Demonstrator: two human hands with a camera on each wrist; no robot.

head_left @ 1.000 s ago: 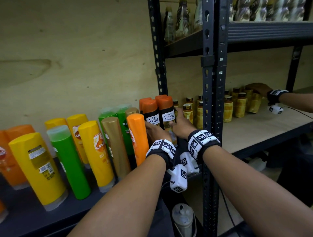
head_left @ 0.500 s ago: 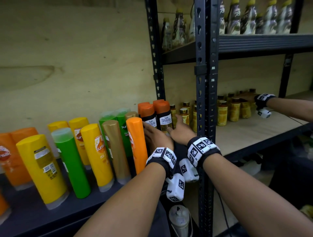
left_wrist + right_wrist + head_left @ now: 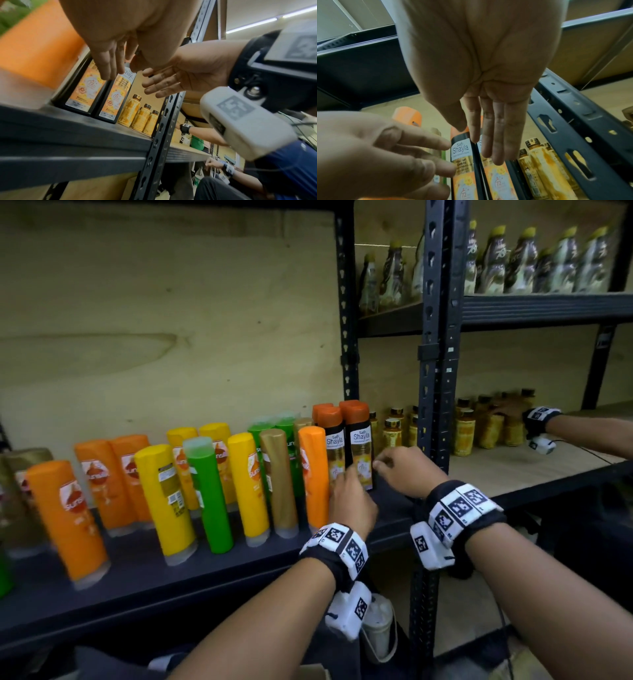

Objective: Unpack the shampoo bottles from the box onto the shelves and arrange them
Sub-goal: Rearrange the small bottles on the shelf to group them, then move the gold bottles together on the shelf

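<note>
Two black Safi Shayla shampoo bottles [image 3: 361, 445] [image 3: 462, 159] with orange caps stand side by side at the right end of the dark shelf [image 3: 144, 577]. More of the same stand behind them. My left hand [image 3: 352, 498] [image 3: 109, 65] reaches toward the lower front of these bottles with straight fingers. In the right wrist view its fingertips [image 3: 447, 146] touch the left bottle's label edge. My right hand [image 3: 400, 470] [image 3: 494, 135] hovers just right of the pair with its fingers extended. It holds nothing.
Orange, yellow, green and gold shampoo bottles [image 3: 246, 484] fill the shelf to the left. A black upright post [image 3: 435, 405] stands just right of my hands. Small amber bottles [image 3: 392, 434] sit beyond it, where another person's hand [image 3: 510, 409] works. A white bottle [image 3: 376, 625] stands below.
Both hands have eased back from the fronts of the Shayla bottles. The right hand has drawn off to the right, and my view has swung left.
</note>
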